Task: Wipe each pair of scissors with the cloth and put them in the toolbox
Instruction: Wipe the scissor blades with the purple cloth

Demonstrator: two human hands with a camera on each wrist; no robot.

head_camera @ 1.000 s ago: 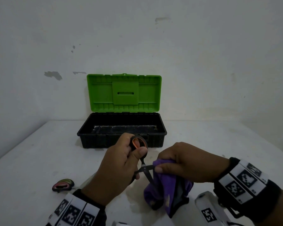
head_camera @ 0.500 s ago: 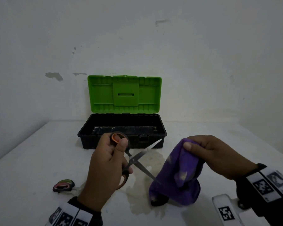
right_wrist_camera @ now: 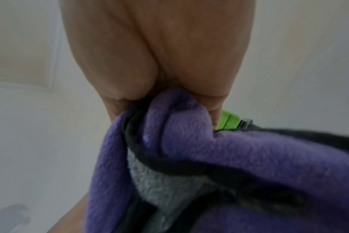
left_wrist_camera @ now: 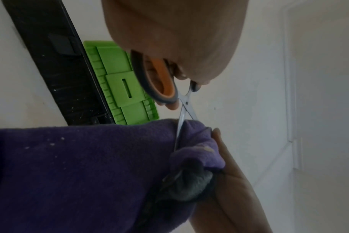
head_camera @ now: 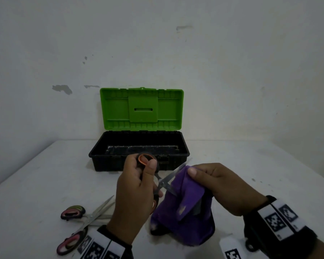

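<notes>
My left hand (head_camera: 138, 186) grips orange-and-grey-handled scissors (head_camera: 165, 181) by the handles, blades spread apart. My right hand (head_camera: 219, 184) pinches a purple cloth (head_camera: 183, 214) at its top fold, and the cloth touches the spread blades. In the left wrist view the scissors (left_wrist_camera: 159, 82) point down with one blade running into the cloth (left_wrist_camera: 80, 173). The right wrist view shows the cloth (right_wrist_camera: 229, 157) bunched under my fingers. The toolbox (head_camera: 138, 159), black with an upright green lid, stands open behind my hands.
A second pair of scissors (head_camera: 86, 219) with pink-and-dark handles lies on the white table (head_camera: 36, 184) at the front left, blades spread. A wall stands close behind the toolbox. A wet-looking patch shows on the table under my hands.
My right hand has brought the cloth back against the spread blades after pulling away from them. The view has tipped down, showing the second pair of scissors in full.
</notes>
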